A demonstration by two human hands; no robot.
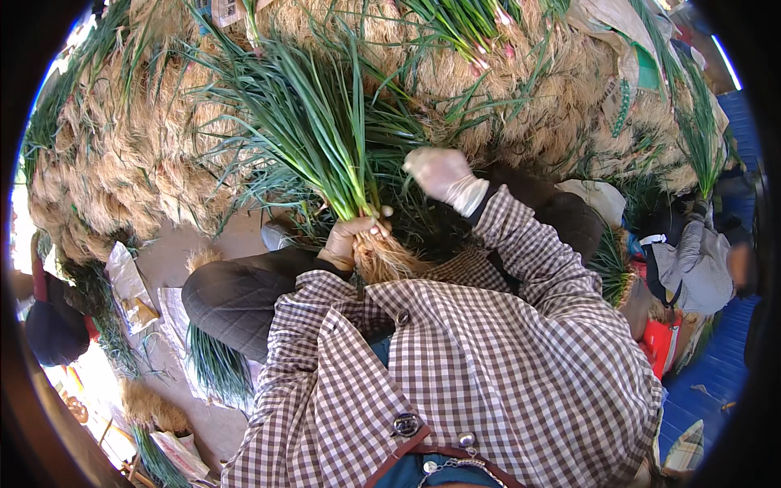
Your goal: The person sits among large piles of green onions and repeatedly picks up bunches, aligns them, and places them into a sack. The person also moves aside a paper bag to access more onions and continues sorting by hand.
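My left hand (pixel 354 236), in a pale glove, is closed round the lower stalks of a bunch of green onions (pixel 332 146), just above their stringy roots (pixel 384 256). The long green leaves fan out up and to the left. To the right of the bunch is my right hand (pixel 440 174), also gloved and slightly blurred, with its fingers curled; whether anything is in it cannot be made out. Loose green leaves lie beneath and between the hands, near my crossed legs.
A large heap of rooted onion bunches (pixel 537 110) curves across the front. Another bunch (pixel 216 366) lies on a white sack at the left, beside my knee. People sit at the far right (pixel 695 262) and far left (pixel 55 323). A red box (pixel 660 344) stands at the right.
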